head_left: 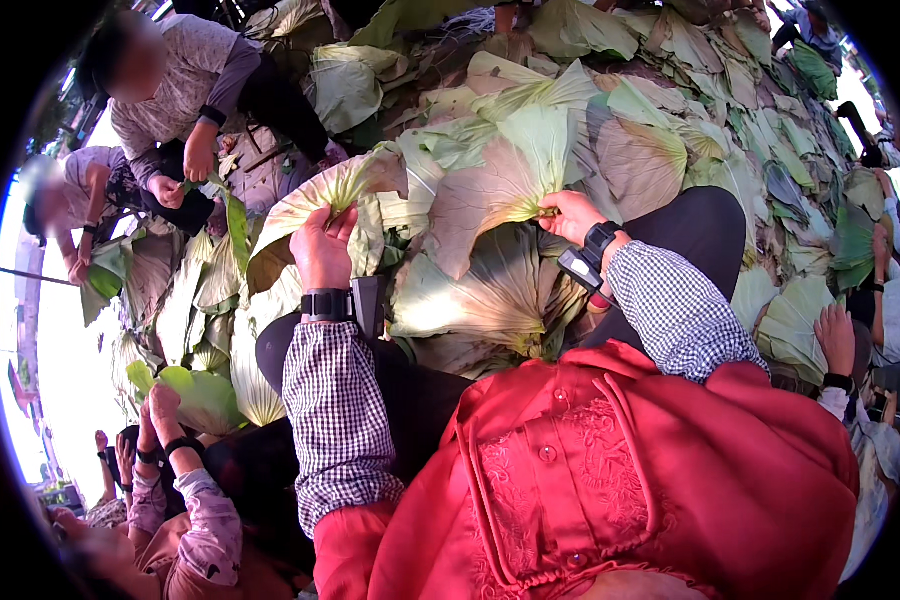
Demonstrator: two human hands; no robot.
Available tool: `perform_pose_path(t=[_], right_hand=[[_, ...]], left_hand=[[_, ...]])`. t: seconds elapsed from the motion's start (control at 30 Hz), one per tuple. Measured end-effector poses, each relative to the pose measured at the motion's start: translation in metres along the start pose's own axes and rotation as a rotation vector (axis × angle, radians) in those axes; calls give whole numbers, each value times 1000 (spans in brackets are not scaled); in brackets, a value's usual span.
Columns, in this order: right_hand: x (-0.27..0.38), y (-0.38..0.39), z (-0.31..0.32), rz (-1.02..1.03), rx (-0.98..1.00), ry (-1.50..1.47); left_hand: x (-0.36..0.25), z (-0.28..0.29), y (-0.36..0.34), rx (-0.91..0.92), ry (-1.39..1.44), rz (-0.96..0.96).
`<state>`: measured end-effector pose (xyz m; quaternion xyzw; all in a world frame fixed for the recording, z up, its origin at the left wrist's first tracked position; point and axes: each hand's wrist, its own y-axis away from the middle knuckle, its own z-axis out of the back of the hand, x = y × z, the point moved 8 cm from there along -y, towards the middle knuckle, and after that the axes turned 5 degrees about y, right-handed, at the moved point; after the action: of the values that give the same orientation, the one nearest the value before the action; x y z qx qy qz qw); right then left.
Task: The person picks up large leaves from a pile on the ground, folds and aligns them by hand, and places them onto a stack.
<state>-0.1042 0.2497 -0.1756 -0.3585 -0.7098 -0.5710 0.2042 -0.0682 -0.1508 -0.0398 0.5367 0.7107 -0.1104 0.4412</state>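
My left hand (322, 252) is closed on a large lotus leaf (305, 205), gripping it near where its veins meet; the leaf droops to the left, yellow-green with a brownish edge. On the right, my right hand (572, 217) pinches another lotus leaf (490, 190) at its yellowish vein centre. That leaf fans up and left, half pale green, half pinkish brown. Below and between my hands, a wide wilted leaf (470, 300) lies spread in front of my lap. Its veins run together near the bottom.
Overlapping lotus leaves (750, 190) cover the ground ahead and to the right. Two people (200, 110) handle leaves at the upper left. Another person's raised hands (158, 415) are close at the lower left, and a co-worker's hand (835, 338) touches leaves at the right.
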Motion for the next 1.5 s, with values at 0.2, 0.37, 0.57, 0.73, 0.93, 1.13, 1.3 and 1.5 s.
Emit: perform_pose_path(t=[0.2, 0.37, 0.57, 0.73, 0.93, 1.13, 1.3, 1.5], right_hand=[[-66, 34, -54, -183, 117, -75], [-108, 49, -77, -346, 230, -98], [-104, 48, -92, -277, 348, -144], [-112, 38, -76, -256, 275, -126], [-118, 39, -79, -287, 245, -90], [-115, 39, -80, -247, 214, -137], [-113, 47, -88, -271, 250, -143], [-107, 44, -85, -251, 253, -138]], left_hand=[[19, -42, 0, 216, 301, 143], [65, -89, 26, 227, 633, 299], [217, -6, 67, -107, 272, 697], [234, 19, 79, -97, -52, 809], [226, 0, 76, -36, -110, 801], [220, 3, 84, -49, -411, 767], [210, 18, 78, -79, -531, 828], [209, 34, 84, -114, -663, 775]])
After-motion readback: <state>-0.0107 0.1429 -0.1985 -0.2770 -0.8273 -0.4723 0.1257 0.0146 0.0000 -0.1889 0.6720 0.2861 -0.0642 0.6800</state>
